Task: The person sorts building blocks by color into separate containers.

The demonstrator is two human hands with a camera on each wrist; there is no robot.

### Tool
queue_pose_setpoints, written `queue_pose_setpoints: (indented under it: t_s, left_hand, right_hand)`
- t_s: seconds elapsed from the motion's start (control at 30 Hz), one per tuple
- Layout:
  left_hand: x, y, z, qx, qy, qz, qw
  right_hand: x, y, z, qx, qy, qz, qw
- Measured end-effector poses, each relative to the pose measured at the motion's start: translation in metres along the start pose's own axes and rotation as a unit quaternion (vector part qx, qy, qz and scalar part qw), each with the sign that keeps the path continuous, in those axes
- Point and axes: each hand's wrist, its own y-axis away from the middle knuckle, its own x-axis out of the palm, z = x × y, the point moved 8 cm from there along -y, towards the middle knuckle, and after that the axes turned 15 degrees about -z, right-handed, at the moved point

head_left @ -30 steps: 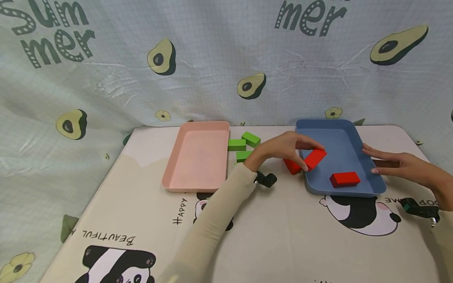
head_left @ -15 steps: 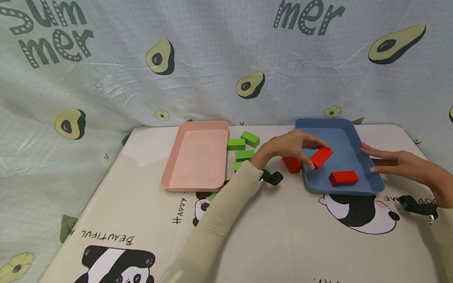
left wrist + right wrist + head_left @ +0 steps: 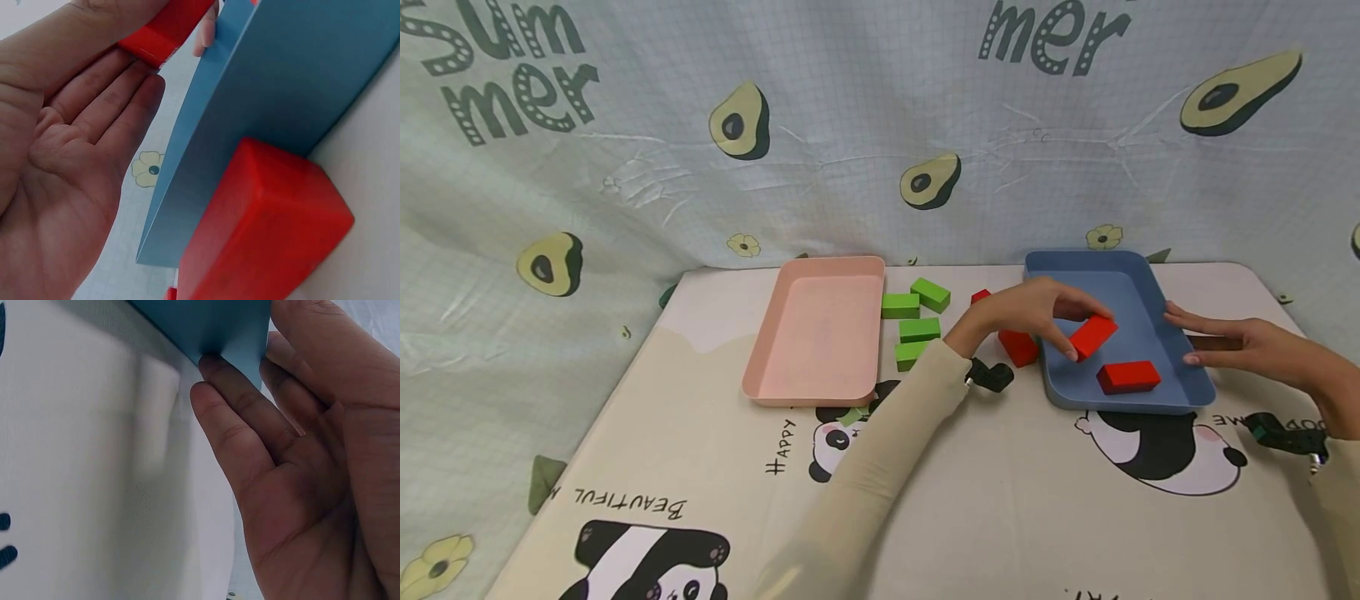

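Observation:
My left hand (image 3: pixel 1037 312) pinches a red block (image 3: pixel 1093 337) between thumb and fingers, over the left half of the blue tray (image 3: pixel 1120 265). In the left wrist view the held block (image 3: pixel 172 31) is partly cut off by the frame top. Another red block (image 3: pixel 1129 377) lies flat in the tray near its front. Just outside the tray's left wall sits a further red block (image 3: pixel 269 219), with one more red block (image 3: pixel 980 296) behind my left wrist. My right hand (image 3: pixel 1243 342) rests against the tray's right wall, its fingers (image 3: pixel 231 406) fairly straight and touching the outer side.
A pink tray (image 3: pixel 823 333) stands left of centre. Between the two trays lie several green blocks (image 3: pixel 919 330), close to the pink tray's right side. Behind the table hangs a printed cloth (image 3: pixel 835 200).
My left hand has moved right with its red block, from the blue tray's left rim to further inside it. The right hand stays at the tray's side.

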Motion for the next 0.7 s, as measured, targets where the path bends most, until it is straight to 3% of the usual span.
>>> queue_pose_setpoints:
  t_s: [0.2,0.47,0.7]
  left_hand:
    - [0.010,-0.009,-0.003,-0.008,0.002,0.021,0.9997]
    - [0.018,-0.019,-0.012,-0.018,0.029,0.046,0.9984]
    - [0.026,-0.034,-0.005,-0.047,0.040,0.059,0.9964]
  right_hand:
    - [0.002,-0.001,-0.002,0.025,-0.003,0.019,0.9995]
    - [0.000,0.001,-0.001,0.013,-0.005,0.012,0.9998]
    - [0.001,0.001,-0.001,0.007,-0.010,0.009,0.9999]
